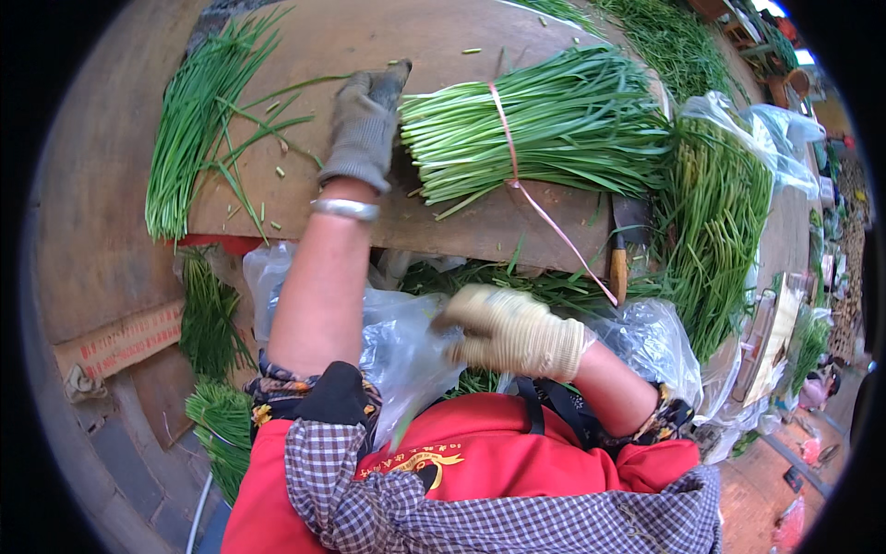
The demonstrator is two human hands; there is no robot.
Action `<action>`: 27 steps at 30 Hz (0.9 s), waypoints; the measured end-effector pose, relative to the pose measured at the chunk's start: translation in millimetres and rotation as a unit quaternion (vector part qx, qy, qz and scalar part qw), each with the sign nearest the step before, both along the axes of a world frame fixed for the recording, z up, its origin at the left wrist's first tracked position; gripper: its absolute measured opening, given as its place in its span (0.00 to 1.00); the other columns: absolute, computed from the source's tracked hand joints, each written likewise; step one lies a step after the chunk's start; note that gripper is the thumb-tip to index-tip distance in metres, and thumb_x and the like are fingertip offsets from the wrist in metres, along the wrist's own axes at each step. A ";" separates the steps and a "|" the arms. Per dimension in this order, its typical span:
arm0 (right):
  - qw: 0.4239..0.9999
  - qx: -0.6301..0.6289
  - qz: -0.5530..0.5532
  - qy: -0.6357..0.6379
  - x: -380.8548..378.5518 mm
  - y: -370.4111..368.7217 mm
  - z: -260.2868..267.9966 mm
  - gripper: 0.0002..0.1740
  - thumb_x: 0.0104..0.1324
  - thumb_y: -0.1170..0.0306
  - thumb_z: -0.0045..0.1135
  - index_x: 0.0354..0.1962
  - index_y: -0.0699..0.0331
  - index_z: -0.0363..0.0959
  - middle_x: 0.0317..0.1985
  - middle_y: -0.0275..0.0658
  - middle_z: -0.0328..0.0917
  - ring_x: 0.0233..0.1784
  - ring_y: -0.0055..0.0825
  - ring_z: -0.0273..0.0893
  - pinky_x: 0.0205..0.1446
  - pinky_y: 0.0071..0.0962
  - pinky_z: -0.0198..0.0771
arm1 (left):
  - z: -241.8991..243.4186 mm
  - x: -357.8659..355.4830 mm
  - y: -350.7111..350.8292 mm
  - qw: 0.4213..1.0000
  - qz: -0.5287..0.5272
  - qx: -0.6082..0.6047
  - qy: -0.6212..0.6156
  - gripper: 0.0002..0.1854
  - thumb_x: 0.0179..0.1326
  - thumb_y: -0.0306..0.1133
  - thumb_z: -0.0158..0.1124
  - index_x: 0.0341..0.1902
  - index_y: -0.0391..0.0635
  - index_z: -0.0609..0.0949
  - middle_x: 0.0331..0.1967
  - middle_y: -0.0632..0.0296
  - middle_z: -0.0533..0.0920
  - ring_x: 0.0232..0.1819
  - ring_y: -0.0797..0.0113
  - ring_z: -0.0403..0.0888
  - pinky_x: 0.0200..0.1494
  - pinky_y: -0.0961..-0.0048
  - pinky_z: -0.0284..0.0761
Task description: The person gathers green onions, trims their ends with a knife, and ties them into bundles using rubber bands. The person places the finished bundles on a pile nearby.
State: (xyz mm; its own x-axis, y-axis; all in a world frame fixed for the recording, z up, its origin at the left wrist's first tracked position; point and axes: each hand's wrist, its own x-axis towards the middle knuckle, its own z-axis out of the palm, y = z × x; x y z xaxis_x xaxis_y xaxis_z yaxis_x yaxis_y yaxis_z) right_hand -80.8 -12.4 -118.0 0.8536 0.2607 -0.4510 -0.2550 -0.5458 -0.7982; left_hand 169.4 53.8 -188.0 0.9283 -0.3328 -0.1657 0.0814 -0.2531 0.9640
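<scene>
A thick bundle of garlic chives [554, 131] lies on the wooden table, its pale cut ends facing left. Pink plastic twine [505, 131] crosses it, with a loose tail hanging over the front edge. My left hand [363, 128], in a grey glove, is close beside those cut ends; whether its fingers hold anything cannot be made out. Nearer my body, over plastic film, is my right hand [516, 332] in a cream glove, its fingers curled and blurred. What they may hold is unclear. A wooden-handled knife [618, 270] rests near the table's front edge.
Loose chives [201, 131] lie at the left of the wooden tabletop [291, 41], with scattered stem bits between. At right, more chives [723, 215] stand in clear plastic. Plastic sheeting [401, 332] hangs below the front edge. Another bundle [221, 429] is lower left.
</scene>
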 end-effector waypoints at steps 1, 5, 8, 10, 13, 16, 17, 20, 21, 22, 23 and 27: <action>0.995 -0.082 -0.064 -0.011 -8.1 -8.7 -7.5 0.20 0.62 0.61 0.65 0.49 0.61 0.79 0.49 0.45 0.79 0.55 0.45 0.76 0.58 0.39 0.73 | 8.0 5.9 6.5 0.975 -0.029 0.112 -0.192 0.29 0.63 0.54 0.67 0.49 0.37 0.83 0.45 0.52 0.85 0.49 0.59 0.81 0.55 0.63 0.75; 0.892 0.240 -0.379 0.055 -13.7 -25.2 -52.1 0.27 0.65 0.66 0.63 0.61 0.66 0.71 0.52 0.37 0.79 0.53 0.31 0.79 0.56 0.29 0.73 | 29.7 19.5 -15.6 0.844 -0.158 0.293 -0.421 0.33 0.61 0.57 0.68 0.51 0.34 0.83 0.51 0.42 0.83 0.51 0.49 0.82 0.58 0.59 0.74; 0.765 0.409 -0.498 0.020 -1.5 -30.5 -79.1 0.30 0.71 0.69 0.56 0.67 0.69 0.60 0.56 0.42 0.75 0.55 0.34 0.79 0.62 0.33 0.73 | 38.4 14.3 -62.8 0.885 -0.271 0.242 -0.291 0.35 0.57 0.59 0.70 0.50 0.35 0.84 0.50 0.46 0.85 0.48 0.55 0.84 0.56 0.63 0.76; 0.656 0.520 -0.544 -0.055 17.0 -32.0 -89.3 0.26 0.73 0.68 0.51 0.65 0.68 0.60 0.59 0.45 0.72 0.58 0.39 0.76 0.66 0.39 0.72 | 47.3 14.7 -81.4 0.886 -0.329 0.294 -0.140 0.35 0.57 0.60 0.70 0.51 0.37 0.85 0.47 0.50 0.86 0.48 0.61 0.84 0.55 0.66 0.77; 0.593 0.552 -0.585 -0.045 38.5 -33.1 -91.3 0.26 0.75 0.62 0.50 0.64 0.66 0.62 0.62 0.47 0.70 0.65 0.46 0.70 0.68 0.47 0.70 | 52.4 12.0 -100.3 0.852 -0.415 0.316 0.047 0.34 0.57 0.60 0.70 0.53 0.40 0.85 0.42 0.57 0.88 0.46 0.69 0.84 0.53 0.70 0.78; 0.555 0.597 -0.578 -0.034 41.9 -36.1 -91.1 0.29 0.74 0.55 0.52 0.66 0.61 0.64 0.65 0.44 0.69 0.69 0.45 0.66 0.72 0.51 0.64 | 46.9 -1.5 -93.4 0.822 -0.468 0.243 0.213 0.29 0.64 0.56 0.67 0.63 0.53 0.82 0.49 0.64 0.87 0.47 0.73 0.83 0.51 0.71 0.79; 0.554 0.615 -0.561 -0.021 35.9 -37.4 -92.0 0.30 0.74 0.53 0.52 0.66 0.60 0.64 0.66 0.43 0.69 0.70 0.44 0.65 0.73 0.51 0.62 | 42.6 -12.6 -84.9 0.811 -0.485 0.174 0.277 0.28 0.65 0.55 0.66 0.64 0.55 0.81 0.51 0.64 0.86 0.47 0.73 0.83 0.51 0.71 0.80; 0.594 0.607 -0.528 0.021 0.8 -40.6 -96.5 0.33 0.70 0.49 0.56 0.66 0.58 0.66 0.61 0.36 0.74 0.62 0.32 0.73 0.66 0.43 0.69 | 39.7 -51.5 -48.6 0.809 -0.457 0.127 0.346 0.29 0.66 0.51 0.67 0.67 0.54 0.78 0.56 0.63 0.83 0.48 0.73 0.83 0.51 0.70 0.81; 0.633 0.577 -0.516 0.020 -15.6 -41.3 -97.0 0.33 0.69 0.51 0.57 0.66 0.58 0.66 0.60 0.36 0.75 0.61 0.32 0.74 0.65 0.41 0.69 | 41.8 -68.7 -30.8 0.810 -0.445 0.081 0.374 0.28 0.66 0.50 0.68 0.66 0.52 0.79 0.55 0.63 0.84 0.48 0.73 0.83 0.50 0.70 0.81; 0.661 0.548 -0.511 0.019 -34.6 -36.2 -96.2 0.32 0.69 0.54 0.58 0.66 0.58 0.66 0.59 0.36 0.75 0.60 0.31 0.74 0.64 0.38 0.69 | 44.1 -92.4 -10.4 0.803 -0.440 0.011 0.402 0.27 0.65 0.49 0.68 0.64 0.50 0.81 0.53 0.62 0.85 0.48 0.73 0.83 0.50 0.69 0.81; 0.668 0.531 -0.521 0.012 -48.3 -27.7 -94.2 0.31 0.68 0.56 0.58 0.64 0.59 0.68 0.58 0.36 0.76 0.58 0.29 0.74 0.63 0.36 0.69 | 49.2 -114.7 5.9 0.821 -0.400 -0.011 0.408 0.27 0.65 0.48 0.69 0.63 0.47 0.81 0.51 0.62 0.85 0.49 0.73 0.83 0.51 0.69 0.80; 0.658 0.512 -0.550 -0.053 -88.5 4.8 -64.7 0.25 0.66 0.60 0.59 0.58 0.64 0.73 0.53 0.35 0.78 0.56 0.27 0.75 0.64 0.32 0.69 | 86.4 -178.5 40.0 0.857 -0.401 -0.165 0.278 0.27 0.62 0.43 0.72 0.60 0.39 0.82 0.51 0.62 0.85 0.53 0.73 0.81 0.58 0.71 0.76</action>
State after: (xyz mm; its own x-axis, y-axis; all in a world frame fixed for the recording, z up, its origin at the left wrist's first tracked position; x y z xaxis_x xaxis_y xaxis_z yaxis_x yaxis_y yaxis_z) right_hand -169.3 -7.6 -182.7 0.7929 -0.4196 -0.4418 0.0407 0.7599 -0.6488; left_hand -9.2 93.9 -101.6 0.1875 -0.9406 -0.2831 0.4795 -0.1639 0.8621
